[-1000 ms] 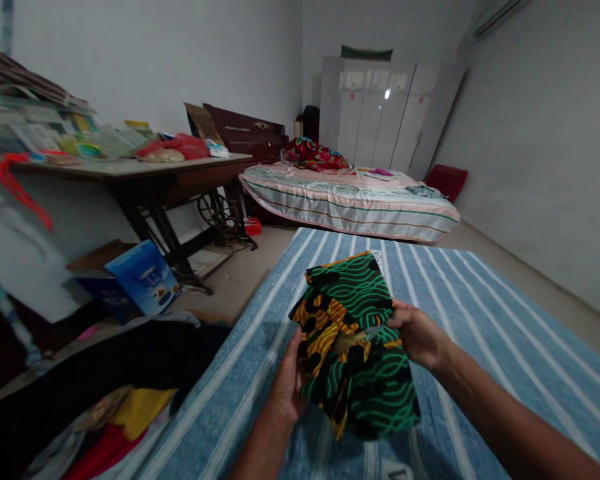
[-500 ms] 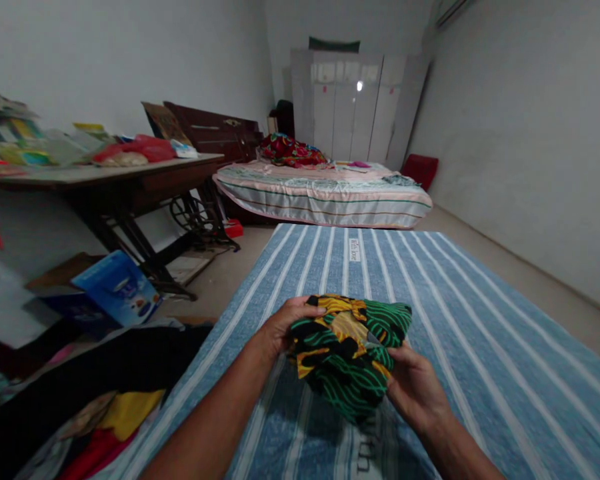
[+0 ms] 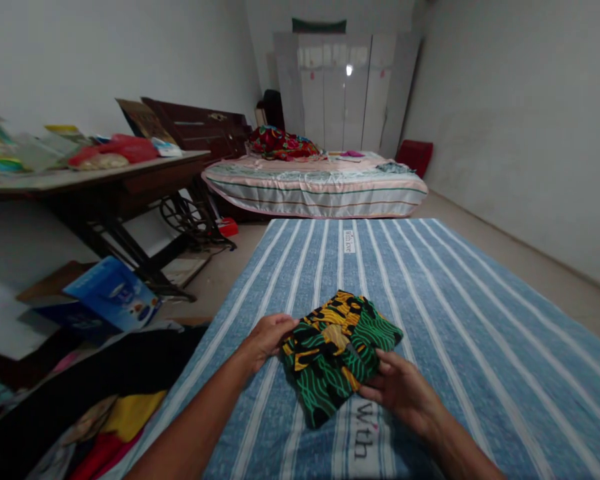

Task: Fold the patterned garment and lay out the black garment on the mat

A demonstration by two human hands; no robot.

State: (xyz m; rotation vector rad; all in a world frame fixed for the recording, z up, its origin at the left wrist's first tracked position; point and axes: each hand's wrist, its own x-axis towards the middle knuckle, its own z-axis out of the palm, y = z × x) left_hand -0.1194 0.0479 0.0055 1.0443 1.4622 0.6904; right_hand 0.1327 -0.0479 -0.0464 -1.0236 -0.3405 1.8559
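A folded cloth [image 3: 336, 352] printed in green, black and orange lies on the blue striped bed cover [image 3: 450, 313] in front of me. My left hand [image 3: 266, 337] grips the cloth's left edge with curled fingers. My right hand [image 3: 403, 393] pinches its near right edge, fingers bent over the fabric. Both forearms reach in from the bottom of the view.
A heap of black, yellow and red clothes [image 3: 95, 400] lies at the near left. A blue box [image 3: 113, 293] sits on the floor under a cluttered sewing table [image 3: 105, 180]. A second bed [image 3: 315, 183] and white wardrobes [image 3: 340, 93] stand at the far end.
The cloth was held up and hanging a second ago; it has been folded smaller and lowered onto the bed cover. My view has tilted and shifted left.
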